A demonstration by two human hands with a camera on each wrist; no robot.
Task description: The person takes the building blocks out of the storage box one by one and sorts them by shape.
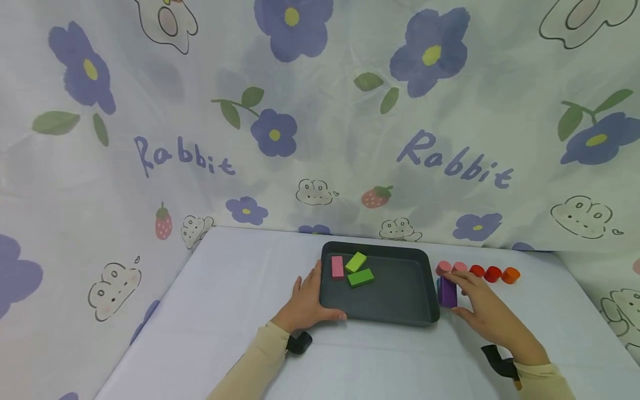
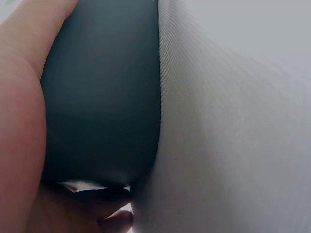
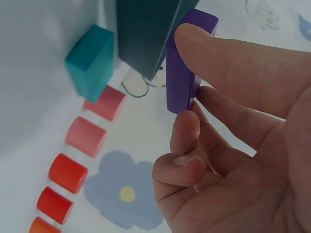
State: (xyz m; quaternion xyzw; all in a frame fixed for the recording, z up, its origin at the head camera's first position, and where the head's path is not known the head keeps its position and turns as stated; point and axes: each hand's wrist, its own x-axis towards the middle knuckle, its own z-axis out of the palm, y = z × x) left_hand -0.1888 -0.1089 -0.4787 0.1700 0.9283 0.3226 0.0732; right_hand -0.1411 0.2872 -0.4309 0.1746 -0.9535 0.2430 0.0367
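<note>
A dark grey rectangular tray [image 1: 395, 297] lies on the white table. My left hand [image 1: 306, 303] rests against its front left corner, fingers straight along the left wall and thumb stretched along the front. Just off the tray's right side, my right hand [image 1: 482, 311] pinches a purple block [image 3: 180, 87] between thumb and fingers. Behind that block stands a teal block [image 3: 92, 63], mostly hidden in the head view. Inside the tray, toward its left, are a pink block [image 1: 337, 268], a yellow-green block [image 1: 356, 262] and a green block [image 1: 361, 278].
Beyond my right hand runs a row of several small cylinders: pink ones [image 1: 443, 268], red ones [image 1: 493, 274] and an orange one [image 1: 511, 275]. A patterned cloth [image 1: 340, 139] with flowers and rabbits hangs behind the table.
</note>
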